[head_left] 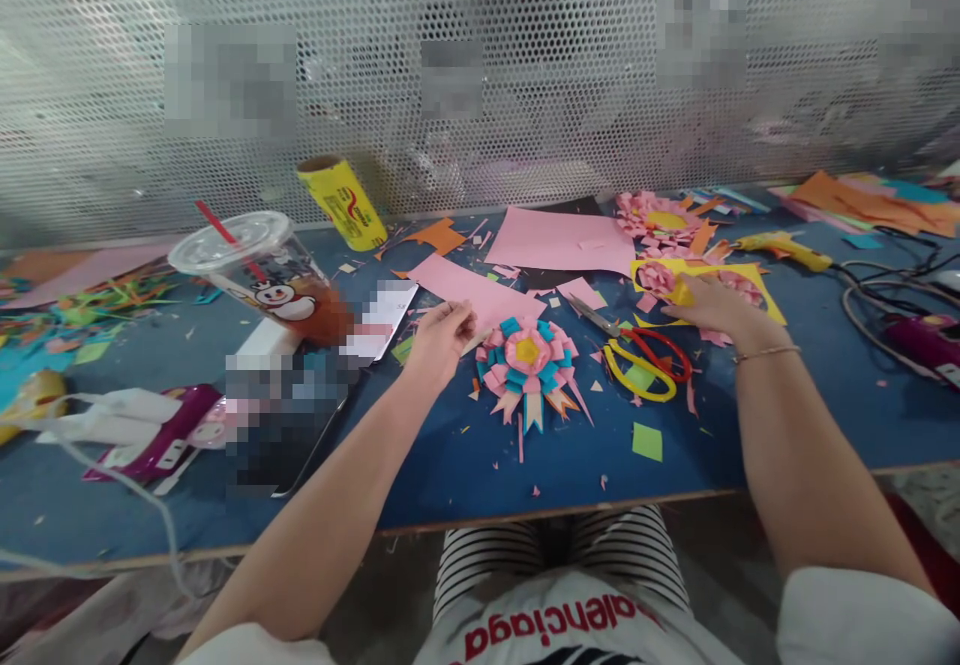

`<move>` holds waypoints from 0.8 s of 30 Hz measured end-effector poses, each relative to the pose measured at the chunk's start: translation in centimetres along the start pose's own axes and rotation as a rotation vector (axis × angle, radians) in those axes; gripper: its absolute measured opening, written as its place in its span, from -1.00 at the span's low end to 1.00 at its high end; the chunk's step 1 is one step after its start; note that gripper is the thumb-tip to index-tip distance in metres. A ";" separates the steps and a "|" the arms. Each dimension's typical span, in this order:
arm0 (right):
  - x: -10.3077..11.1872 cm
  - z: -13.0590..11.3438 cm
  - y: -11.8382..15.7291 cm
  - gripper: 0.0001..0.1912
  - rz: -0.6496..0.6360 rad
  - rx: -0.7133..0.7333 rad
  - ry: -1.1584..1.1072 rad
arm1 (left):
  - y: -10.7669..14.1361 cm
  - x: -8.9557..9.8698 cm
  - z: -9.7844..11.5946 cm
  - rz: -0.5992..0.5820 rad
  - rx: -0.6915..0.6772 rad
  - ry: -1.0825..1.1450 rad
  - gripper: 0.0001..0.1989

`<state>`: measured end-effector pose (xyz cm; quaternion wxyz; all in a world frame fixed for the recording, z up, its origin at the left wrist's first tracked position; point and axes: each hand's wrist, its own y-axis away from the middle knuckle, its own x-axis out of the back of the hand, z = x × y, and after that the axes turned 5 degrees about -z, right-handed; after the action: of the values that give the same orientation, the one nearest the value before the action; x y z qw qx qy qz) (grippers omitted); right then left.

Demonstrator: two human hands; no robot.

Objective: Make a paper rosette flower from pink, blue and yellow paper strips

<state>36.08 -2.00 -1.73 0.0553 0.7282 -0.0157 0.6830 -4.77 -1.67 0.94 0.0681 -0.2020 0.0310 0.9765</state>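
Note:
A layered paper rosette [527,353] in pink, blue and orange, with a yellow centre and ribbon-like tails, lies on the blue table before me. Just left of it, my left hand [441,343] is closed with fingertips pinched together; what they hold, if anything, is too small to make out. My right hand [712,307] reaches over a yellow paper sheet [769,295] with pink paper flowers [656,278] on it. A small yellow paper piece [682,292] shows between its thumb and fingers. Scissors [641,370] with red and yellow handles lie between the rosette and that hand.
Pink paper sheets [559,240] lie behind the rosette. A lidded drink cup [274,280], a yellow cardboard tube [349,207] and a phone [300,445] are at left. On the right are a yellow glue gun [787,248] and cables [874,295]. Perforated metal panel [525,145] stands behind.

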 end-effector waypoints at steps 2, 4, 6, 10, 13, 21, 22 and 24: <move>0.6 -0.5 0.1 -0.47 -0.025 -0.043 0.026 | 0.0 0.1 -0.1 -0.017 0.006 -0.023 -0.77; 1.1 -0.9 0.2 -0.58 -0.024 -0.083 0.014 | 0.0 0.1 -0.2 -0.031 -0.013 -0.036 -0.78; 1.5 -1.2 0.3 -0.64 0.004 -0.103 -0.001 | 0.1 0.0 -0.1 -0.047 -0.029 -0.024 -0.79; 1.5 -1.0 0.7 -0.68 0.123 -0.077 -0.010 | 0.3 -0.2 0.2 -0.071 -0.036 0.017 -0.80; 1.8 -0.9 1.2 -0.70 0.213 -0.074 -0.010 | 0.4 -0.4 0.3 -0.094 -0.055 -0.018 -0.82; 3.9 -3.2 2.7 -0.72 0.567 -0.092 -0.182 | 0.8 -0.8 0.3 -0.081 -0.002 -0.168 -0.79; 4.2 -3.8 2.8 -0.71 0.638 -0.020 -0.250 | 0.8 -0.8 0.2 -0.081 0.002 -0.169 -0.80; 4.4 -5.5 3.1 -0.66 0.750 0.183 -0.388 | 0.8 -0.8 0.1 -0.085 0.004 -0.162 -0.81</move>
<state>30.61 -4.30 3.17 -0.2655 0.7888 -0.2284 0.5050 -4.26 -2.57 1.39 0.1120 -0.1233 0.0190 0.9859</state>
